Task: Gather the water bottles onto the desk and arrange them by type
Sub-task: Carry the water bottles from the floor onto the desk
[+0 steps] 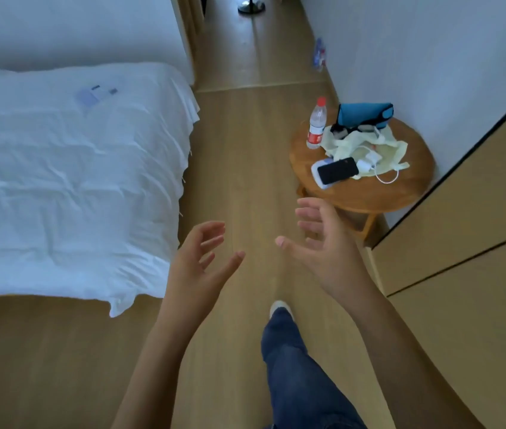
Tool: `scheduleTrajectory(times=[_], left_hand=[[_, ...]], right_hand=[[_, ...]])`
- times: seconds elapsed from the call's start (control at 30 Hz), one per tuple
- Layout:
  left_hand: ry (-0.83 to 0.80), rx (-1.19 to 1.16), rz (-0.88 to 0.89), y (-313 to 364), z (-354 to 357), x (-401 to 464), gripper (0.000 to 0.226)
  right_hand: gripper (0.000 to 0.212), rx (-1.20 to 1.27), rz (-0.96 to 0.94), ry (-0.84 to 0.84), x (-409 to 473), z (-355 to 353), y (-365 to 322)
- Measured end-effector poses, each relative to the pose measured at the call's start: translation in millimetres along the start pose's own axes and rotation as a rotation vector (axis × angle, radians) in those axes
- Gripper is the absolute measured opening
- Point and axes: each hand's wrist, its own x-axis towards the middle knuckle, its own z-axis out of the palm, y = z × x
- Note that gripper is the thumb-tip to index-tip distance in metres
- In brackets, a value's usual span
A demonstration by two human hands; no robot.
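A clear water bottle with a red cap and red label [317,123] stands upright at the left edge of a small round wooden table [400,193]. A second bottle with a blue and red label [319,54] stands on the floor by the far right wall, blurred. My left hand [202,258] and my right hand [322,243] are both held out over the floor, palms facing each other, fingers loosely spread, holding nothing. My right hand is just in front of the table, well short of the red-capped bottle.
A bed with white sheets [69,181] fills the left. On the round table lie a black phone [336,171], a white charger and cable, a pale yellow bag and a blue pouch [364,114]. A wooden cabinet [477,227] stands on the right. My jeans leg [295,366] steps forward.
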Motion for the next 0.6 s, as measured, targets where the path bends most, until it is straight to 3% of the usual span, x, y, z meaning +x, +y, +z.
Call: scheduleTrajectory(times=[0.3,0.6], left_hand=[[-0.011,0.034,0.030,45,29,267,0.042],[-0.089,0.027,0.062,39,46,538,0.044]], right_hand=[[0.058,-0.006,-0.007,-0.017,268,-12,-22],[0.056,-0.031,-0.010,0.062,521,11,-31]])
